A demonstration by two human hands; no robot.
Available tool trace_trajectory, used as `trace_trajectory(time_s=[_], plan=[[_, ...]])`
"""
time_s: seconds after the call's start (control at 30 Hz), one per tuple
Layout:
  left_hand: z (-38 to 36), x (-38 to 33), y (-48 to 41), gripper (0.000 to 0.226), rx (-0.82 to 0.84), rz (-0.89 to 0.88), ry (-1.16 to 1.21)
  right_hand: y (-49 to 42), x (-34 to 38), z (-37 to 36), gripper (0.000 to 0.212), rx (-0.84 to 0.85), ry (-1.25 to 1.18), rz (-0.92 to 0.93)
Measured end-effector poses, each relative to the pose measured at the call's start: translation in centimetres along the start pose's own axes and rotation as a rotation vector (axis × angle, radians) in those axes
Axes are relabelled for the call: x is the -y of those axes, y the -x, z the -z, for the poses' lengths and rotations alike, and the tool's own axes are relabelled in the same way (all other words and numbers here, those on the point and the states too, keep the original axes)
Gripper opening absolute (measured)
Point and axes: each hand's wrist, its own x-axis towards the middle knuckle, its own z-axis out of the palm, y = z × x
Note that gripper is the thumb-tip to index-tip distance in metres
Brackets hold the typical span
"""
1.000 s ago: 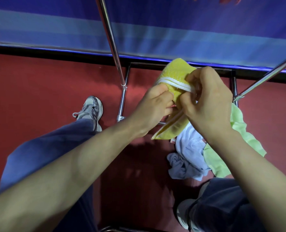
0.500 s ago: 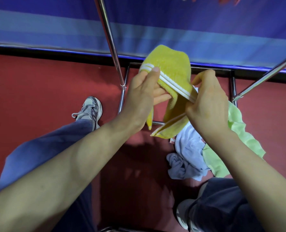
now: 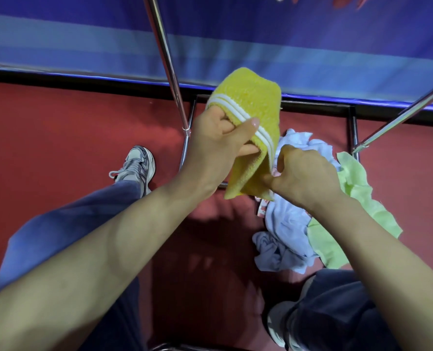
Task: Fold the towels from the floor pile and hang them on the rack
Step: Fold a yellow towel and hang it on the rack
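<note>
I am wearing the one camera on my head, and it is looking forward and steeply down along my forearms. It is sitting close to my left hand [image 3: 218, 145] and right hand [image 3: 306, 173], which are filling the middle of the frame with the yellow towel [image 3: 253, 97] between them. The red floor [image 3: 58, 122] is lying farther below, taking in my shoe [image 3: 137, 163] at left and the pile [image 3: 286, 224] at right. The wide lens is bowing the edges, so the rack [image 3: 165, 54] bars are slanting in from the top. Along the top edge the view is reaching a blue backdrop [image 3: 311, 46] beyond the rack.
</note>
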Motion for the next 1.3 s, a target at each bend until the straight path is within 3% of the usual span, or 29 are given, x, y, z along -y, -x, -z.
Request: trace_trajectory(time_s=[0.1,0.23,0.4,0.47,0.57,0.8,1.03,1.3], plan=[[0.1,0.2,0.0,0.024,-0.006,0.002,-0.034,0.2,0.3,1.2,0.04,-0.042,-0.13,0.066],[0.0,0.2,0.0,0.021,0.018,0.002,-0.032,0.7,0.8,2.9,0.018,-0.317,-0.39,0.326],[0.0,0.3,0.1,0.016,0.04,0.016,-0.048,1.1,1.3,2.2,0.014,-0.5,-0.397,0.397],[0.0,0.6,0.0,0.012,0.041,0.024,-0.073,1.0,1.4,1.8,0.017,-0.525,-0.358,0.363],[-0.1,1.3,-0.3,0.027,0.029,0.024,-0.088,0.9,1.3,1.4,0.02,-0.538,-0.303,0.326],[-0.2,1.4,-0.3,0.015,0.037,0.025,-0.095,0.8,1.2,1.3,0.018,-0.527,-0.275,0.356],[0.2,1.9,-0.9,0.036,0.042,-0.007,-0.143,1.1,1.4,1.5,0.013,-0.664,-0.289,0.434],[0.1,2.6,-1.0,0.024,-0.015,0.013,-0.233,1.4,1.7,1.1,0.016,-0.685,-0.149,0.505]])
